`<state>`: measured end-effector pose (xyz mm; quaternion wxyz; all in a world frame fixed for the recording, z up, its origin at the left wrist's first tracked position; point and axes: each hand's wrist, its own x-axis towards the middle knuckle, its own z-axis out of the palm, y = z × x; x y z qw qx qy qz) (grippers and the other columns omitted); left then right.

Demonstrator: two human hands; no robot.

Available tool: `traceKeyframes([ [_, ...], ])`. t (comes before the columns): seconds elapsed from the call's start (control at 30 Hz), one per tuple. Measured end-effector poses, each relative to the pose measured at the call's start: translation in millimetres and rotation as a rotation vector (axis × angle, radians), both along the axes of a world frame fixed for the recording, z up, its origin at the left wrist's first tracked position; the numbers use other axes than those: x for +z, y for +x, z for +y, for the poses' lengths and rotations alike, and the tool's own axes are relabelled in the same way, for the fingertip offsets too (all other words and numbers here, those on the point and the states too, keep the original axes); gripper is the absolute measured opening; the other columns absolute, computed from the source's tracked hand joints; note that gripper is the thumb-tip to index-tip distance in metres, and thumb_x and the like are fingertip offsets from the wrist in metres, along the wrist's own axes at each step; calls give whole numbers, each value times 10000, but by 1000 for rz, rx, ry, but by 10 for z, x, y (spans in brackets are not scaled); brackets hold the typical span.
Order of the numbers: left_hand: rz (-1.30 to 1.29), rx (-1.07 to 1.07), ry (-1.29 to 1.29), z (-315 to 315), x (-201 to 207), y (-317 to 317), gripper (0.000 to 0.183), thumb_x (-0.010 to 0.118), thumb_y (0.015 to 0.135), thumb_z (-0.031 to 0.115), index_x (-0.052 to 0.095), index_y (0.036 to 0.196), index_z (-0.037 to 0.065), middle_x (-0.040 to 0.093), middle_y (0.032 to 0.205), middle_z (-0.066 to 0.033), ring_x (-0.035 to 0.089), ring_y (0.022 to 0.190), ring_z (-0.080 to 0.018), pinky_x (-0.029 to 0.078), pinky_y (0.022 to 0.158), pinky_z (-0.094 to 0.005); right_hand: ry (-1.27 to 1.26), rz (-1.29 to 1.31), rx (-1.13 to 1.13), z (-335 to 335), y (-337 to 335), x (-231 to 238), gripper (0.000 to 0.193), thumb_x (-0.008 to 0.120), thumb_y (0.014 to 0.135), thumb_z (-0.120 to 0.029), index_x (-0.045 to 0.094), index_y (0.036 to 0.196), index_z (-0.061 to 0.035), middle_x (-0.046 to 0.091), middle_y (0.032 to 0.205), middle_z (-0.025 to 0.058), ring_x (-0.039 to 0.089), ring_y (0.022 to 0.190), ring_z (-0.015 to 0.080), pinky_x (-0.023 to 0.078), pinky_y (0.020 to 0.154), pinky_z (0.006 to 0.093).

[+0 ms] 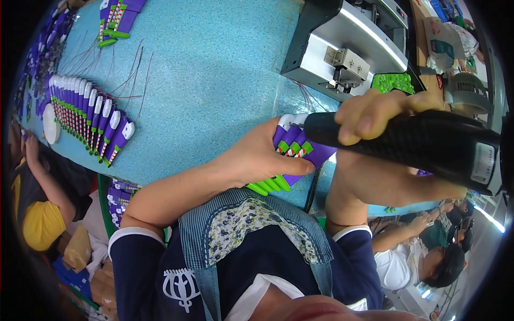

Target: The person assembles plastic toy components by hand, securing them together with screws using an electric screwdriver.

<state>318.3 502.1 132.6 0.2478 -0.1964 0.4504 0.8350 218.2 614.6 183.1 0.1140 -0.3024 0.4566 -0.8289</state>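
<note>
My left hand (259,158) is closed round several purple toy pieces (292,145) lined up side by side near my apron. They have white tops, green bands, red-and-white striped parts and bright green ends. In my right hand (375,115) is a black electric screwdriver (428,142), held level with its nose pointing left. Its thin bit meets or hovers just over the white top of one piece; contact is hard to tell. The fingers of my right hand wrap the body of the tool from both sides.
Similar toy pieces stand in a curved row (88,109) at the left of the blue table (203,69), beside a white disc (51,123). More pieces (120,21) lie at the far left, among thin wires. A metal machine (348,45) and a green tray (393,83) stand far right. Other people sit both sides.
</note>
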Motion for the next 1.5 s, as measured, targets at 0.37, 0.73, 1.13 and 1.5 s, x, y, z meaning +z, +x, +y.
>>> traceKeyframes([
  [0.37, 92, 12, -38, 2, -16, 19, 505, 796, 660, 113, 535, 1076, -5, 632, 871, -47, 598, 772, -104, 494, 712, -258, 22, -13, 31, -46, 77, -95, 889, 322, 807, -795, 462, 1206, -12, 569, 734, 132, 551, 571, 200, 441, 537, 311],
  [0.73, 100, 248, 23, 40, -88, 79, 661, 744, 778, 126, 361, 1292, -36, 592, 1008, -101, 610, 850, -143, 530, 731, -294, 36, 62, -220, 286, 64, 65, 878, 322, 797, -805, 483, 1174, -29, 571, 761, 113, 521, 554, 209, 422, 573, 351],
  [1.13, -131, 84, 149, 33, -5, 66, 509, 726, 794, 108, 378, 1155, 24, 575, 936, -94, 596, 670, -147, 530, 511, -288, -173, 214, -54, 117, -676, -13, 951, 310, 739, -865, 544, 1100, -17, 606, 773, 154, 576, 623, 226, 467, 557, 320],
  [1.5, -146, 78, 149, 63, 23, 91, 515, 720, 797, 111, 370, 1167, 33, 588, 923, -68, 593, 673, -141, 521, 519, -288, 3, 206, -139, 115, -251, 173, 942, 256, 759, -856, 537, 1157, -49, 586, 724, 112, 536, 533, 198, 438, 542, 337],
])
